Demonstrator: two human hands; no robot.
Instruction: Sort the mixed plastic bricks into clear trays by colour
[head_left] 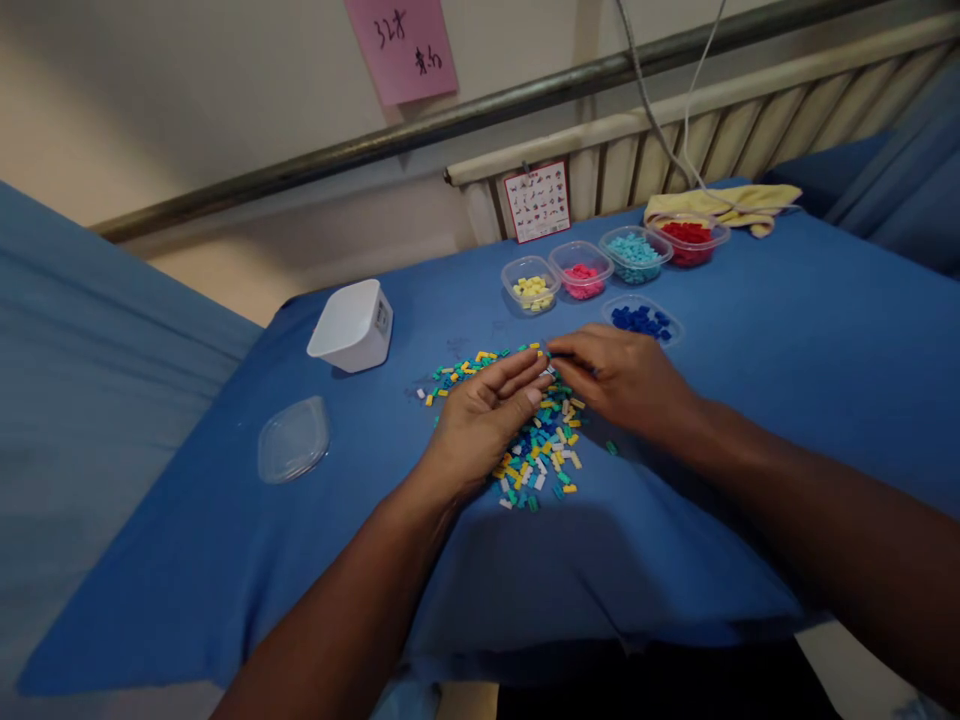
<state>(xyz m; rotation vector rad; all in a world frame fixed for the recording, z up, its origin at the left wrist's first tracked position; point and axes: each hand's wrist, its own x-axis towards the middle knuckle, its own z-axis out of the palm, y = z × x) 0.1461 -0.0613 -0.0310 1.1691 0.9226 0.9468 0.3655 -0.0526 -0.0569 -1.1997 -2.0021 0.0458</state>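
My left hand (487,410) is held palm up over the pile of small toy bricks (536,450). Its fingers lie together and slightly curled, the thumb close to them. A small white piece (548,370) shows at its fingertips. My right hand (626,378) meets these fingertips from the right, thumb and fingers pinched; whatever is between them is too small to make out. Yellow, green, teal, white and blue bricks spread loosely beneath both hands, partly covered by the left one. One green brick (612,448) lies apart, below the right hand.
Behind the pile stand clear tubs of yellow (531,286), pink (581,270), light blue (635,254) and red bricks (688,241). Dark blue bricks (641,321) lie in a shallow clear dish. Leftward are a white box (351,326) and a clear lid (294,440). A picture card (538,202) leans against the radiator.
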